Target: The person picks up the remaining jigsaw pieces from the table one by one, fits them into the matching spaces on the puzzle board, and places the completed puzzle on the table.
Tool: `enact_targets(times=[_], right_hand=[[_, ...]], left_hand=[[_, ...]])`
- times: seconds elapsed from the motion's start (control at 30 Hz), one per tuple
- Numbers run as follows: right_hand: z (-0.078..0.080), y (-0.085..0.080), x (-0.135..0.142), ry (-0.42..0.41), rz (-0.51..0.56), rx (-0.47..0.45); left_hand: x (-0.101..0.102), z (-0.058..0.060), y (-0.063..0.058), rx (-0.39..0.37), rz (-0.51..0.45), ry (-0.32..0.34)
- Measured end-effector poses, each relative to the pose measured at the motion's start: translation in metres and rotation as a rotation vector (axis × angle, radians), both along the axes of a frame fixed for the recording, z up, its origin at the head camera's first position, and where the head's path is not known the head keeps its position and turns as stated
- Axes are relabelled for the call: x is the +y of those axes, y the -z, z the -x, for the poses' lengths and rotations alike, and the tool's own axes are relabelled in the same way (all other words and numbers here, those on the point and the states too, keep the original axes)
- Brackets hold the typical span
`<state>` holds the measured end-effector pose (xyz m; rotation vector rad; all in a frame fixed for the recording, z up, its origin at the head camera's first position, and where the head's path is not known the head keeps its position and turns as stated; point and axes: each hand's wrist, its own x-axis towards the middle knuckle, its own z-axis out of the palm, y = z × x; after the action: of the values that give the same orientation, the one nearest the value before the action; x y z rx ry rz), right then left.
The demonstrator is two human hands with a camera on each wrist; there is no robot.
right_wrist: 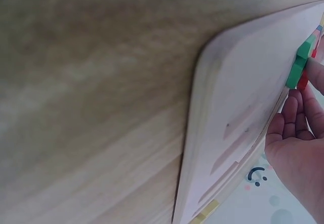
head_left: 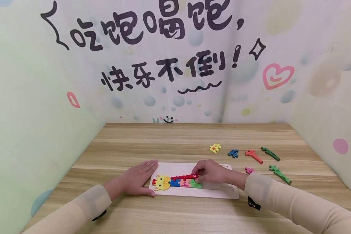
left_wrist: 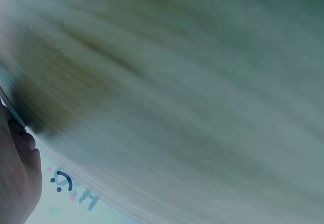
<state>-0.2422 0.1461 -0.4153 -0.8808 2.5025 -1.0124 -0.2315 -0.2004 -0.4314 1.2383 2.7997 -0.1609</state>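
Note:
A white wooden puzzle board (head_left: 175,167) lies on the table, with a yellow giraffe head (head_left: 162,184) at its left end. Beside the head sit blue (head_left: 175,183), pink (head_left: 185,184) and green (head_left: 196,184) puzzle pieces in a row. A long red wavy-edged puzzle piece (head_left: 182,177) runs along their far side. My right hand (head_left: 212,172) pinches its right end between thumb and fingers; the right wrist view shows the red against the green piece (right_wrist: 298,64). My left hand (head_left: 138,178) rests with straight fingers at the board's left edge.
To the right of the board lie loose pieces: yellow (head_left: 214,148), dark blue (head_left: 233,153), an orange-red leg (head_left: 254,156), a dark green strip (head_left: 270,153), a green leg (head_left: 280,175) and a pink one (head_left: 249,170) beside my right forearm. Shallow outlines mark the board's right end.

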Motion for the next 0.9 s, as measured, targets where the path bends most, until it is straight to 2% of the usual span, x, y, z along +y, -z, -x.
enact_targets(times=[0.9], right_hand=[[0.0011, 0.0019, 0.0028, 0.032, 0.042, -0.008]], left_hand=[[0.0007, -0.0007, -0.0026, -0.009, 0.002, -0.010]])
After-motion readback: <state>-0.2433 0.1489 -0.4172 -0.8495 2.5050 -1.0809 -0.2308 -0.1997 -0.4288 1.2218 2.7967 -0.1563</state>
